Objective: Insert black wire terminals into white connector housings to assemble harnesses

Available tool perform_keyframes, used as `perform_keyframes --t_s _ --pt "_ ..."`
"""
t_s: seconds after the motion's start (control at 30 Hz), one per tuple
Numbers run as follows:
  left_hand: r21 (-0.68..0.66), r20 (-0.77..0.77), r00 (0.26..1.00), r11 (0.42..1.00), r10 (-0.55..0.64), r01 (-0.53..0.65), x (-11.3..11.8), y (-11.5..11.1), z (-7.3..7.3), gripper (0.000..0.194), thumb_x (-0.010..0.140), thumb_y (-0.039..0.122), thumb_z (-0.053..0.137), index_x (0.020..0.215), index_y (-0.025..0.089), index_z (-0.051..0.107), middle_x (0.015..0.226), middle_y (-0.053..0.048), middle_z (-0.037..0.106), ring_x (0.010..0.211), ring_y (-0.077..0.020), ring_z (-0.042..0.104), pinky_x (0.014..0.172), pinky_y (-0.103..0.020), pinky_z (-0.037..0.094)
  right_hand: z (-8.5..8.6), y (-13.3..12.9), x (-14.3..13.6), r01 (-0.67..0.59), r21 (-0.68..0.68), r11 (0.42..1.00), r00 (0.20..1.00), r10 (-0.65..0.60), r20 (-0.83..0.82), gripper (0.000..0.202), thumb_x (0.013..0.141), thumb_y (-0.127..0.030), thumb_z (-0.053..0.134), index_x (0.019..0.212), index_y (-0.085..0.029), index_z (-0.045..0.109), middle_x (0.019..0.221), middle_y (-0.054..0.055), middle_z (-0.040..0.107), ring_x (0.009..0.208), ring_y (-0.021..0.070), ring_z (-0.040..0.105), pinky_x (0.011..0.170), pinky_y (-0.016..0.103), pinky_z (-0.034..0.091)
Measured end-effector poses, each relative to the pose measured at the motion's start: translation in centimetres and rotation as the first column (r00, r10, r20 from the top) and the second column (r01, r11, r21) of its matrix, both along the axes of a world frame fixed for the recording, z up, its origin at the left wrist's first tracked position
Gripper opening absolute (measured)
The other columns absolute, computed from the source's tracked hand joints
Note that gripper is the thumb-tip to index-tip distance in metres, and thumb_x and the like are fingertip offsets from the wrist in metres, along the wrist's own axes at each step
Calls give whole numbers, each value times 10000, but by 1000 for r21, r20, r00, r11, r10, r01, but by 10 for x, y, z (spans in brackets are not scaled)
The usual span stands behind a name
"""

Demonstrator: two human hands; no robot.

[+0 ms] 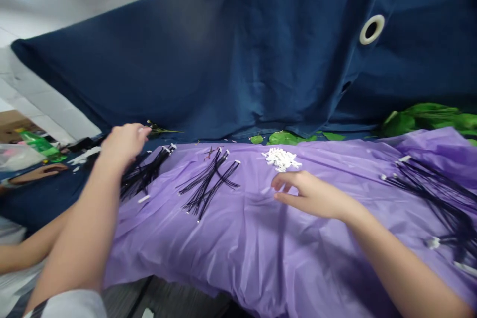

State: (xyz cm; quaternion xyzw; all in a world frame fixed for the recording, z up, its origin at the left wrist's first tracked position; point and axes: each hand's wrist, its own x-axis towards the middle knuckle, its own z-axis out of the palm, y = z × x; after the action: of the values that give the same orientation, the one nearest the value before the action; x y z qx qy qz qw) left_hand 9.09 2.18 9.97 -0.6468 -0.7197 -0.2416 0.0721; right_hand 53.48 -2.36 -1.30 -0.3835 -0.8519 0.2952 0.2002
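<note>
My left hand [124, 145] reaches over a bundle of black wires with white plug ends [147, 171]; its fingers point right, partly hidden and blurred. My right hand [307, 193] hovers over the purple sheet [238, 238], fingers loosely bent and thumb apart, with nothing visible in it. Just beyond its fingertips lies a heap of small white plastic pieces [280, 158]. Between my hands, a smaller group of black wires with white ends [210, 184] lies crossed on the sheet. One white piece [143, 199] lies alone near the left bundle.
More black wires [443, 198] lie at the right. Green leaves [425, 117] sit along the back beneath a blue curtain [186, 59]. At the left, another person's hand [44, 171] rests near white pieces [84, 156] and a green bottle [39, 144].
</note>
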Motion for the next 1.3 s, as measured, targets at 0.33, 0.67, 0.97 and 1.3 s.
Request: perform_keyframes --t_s 0.33,0.67,0.97,1.3 --pt "399 305 696 751 -650 526 186 -45 37 342 851 427 569 929 124 704 867 -79 701 737 -127 631 640 -239 515 7 4 2 162 204 965 949 -96 -299 505 867 -433 579 1326 -273 444 1386 35 474 1254 210 460 1041 376 399" --pt "246 836 214 694 -506 677 279 0 -65 353 762 475 653 898 155 710 544 18 499 451 -70 455 378 -181 392 -3 30 42 264 -25 964 894 -255 -368 383 801 -424 660 1070 -205 497 986 51 628 778 159 603 619 281 486" --pt "220 939 -4 589 -345 778 280 5 -76 262 761 369 688 904 150 711 740 -23 630 659 -107 618 603 -222 563 -6 29 14 143 155 978 867 -48 -496 267 880 -345 574 1100 -195 556 1063 47 615 985 168 575 884 309 451" --pt "208 923 71 645 -379 735 257 7 -64 370 779 328 660 1119 183 655 804 -27 627 708 -123 615 609 -253 569 -1 33 27 81 -231 970 814 -198 -547 230 868 -393 584 867 -165 554 632 -53 445 495 53 419 459 187 366"
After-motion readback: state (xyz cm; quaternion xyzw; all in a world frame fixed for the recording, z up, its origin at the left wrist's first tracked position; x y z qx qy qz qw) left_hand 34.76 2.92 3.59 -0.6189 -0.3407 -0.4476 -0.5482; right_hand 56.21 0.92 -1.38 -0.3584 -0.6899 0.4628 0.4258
